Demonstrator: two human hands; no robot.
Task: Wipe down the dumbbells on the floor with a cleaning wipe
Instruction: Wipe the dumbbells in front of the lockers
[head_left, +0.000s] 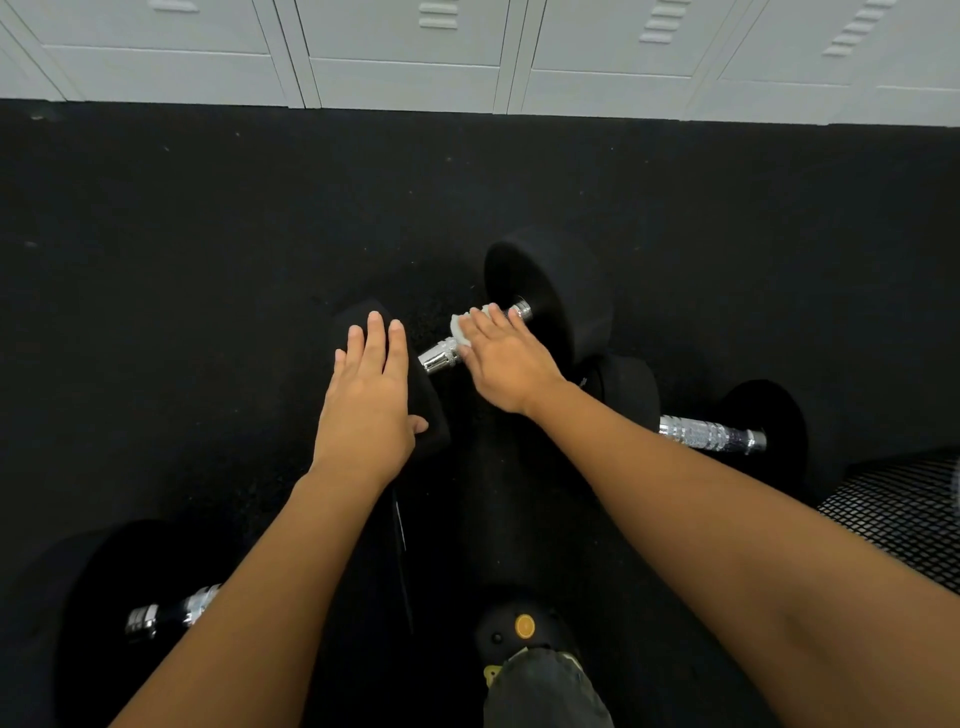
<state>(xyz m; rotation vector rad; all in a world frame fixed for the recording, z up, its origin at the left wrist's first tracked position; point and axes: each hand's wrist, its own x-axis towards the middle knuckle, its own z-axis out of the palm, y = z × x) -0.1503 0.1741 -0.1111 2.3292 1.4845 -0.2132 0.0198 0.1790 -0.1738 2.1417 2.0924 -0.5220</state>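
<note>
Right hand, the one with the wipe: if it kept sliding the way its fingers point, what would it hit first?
The right hand, pressing the wipe onto the handle, points up along it toward the far weight head. It would probably meet that head's inner face first; depth is hard to judge.

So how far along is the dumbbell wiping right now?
Nothing shows as finished. In hand: the right hand presses a white wipe onto the middle dumbbell's handle, and the left hand rests on its near weight. Likely left: the dumbbells at right and lower left.
</note>
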